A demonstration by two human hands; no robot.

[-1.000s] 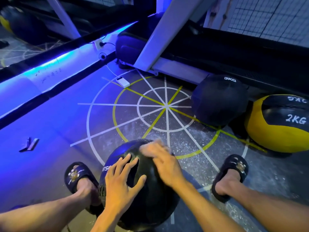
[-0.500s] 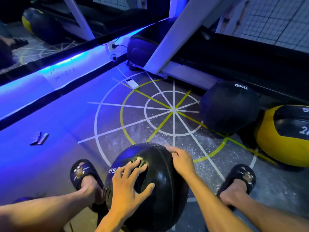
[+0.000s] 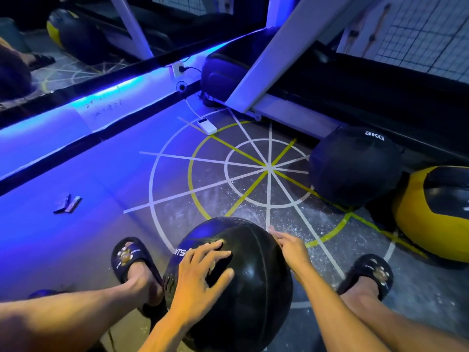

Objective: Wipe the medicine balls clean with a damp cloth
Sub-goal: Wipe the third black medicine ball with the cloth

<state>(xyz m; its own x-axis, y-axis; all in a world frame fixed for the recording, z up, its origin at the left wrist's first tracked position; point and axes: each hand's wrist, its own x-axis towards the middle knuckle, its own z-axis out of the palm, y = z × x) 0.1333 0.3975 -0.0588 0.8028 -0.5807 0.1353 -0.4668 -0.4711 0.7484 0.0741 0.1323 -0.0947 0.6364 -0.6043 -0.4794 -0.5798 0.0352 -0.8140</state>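
Left hand: laid palm-down on the near top of the black medicine ball, fingers spread and nearly straight, forearm reaching in from the bottom edge.
Right hand: flat against the ball's far right side, fingers straight and pointing away; no cloth shows under it.
Black medicine ball: on the floor between two feet in black slides, the left slide just beside it.
Floor markings: white and yellow spokes and rings beyond the ball.
3KG ball: black, farther right.
Yellow ball: just beside the 3KG ball, cut off by the right edge.
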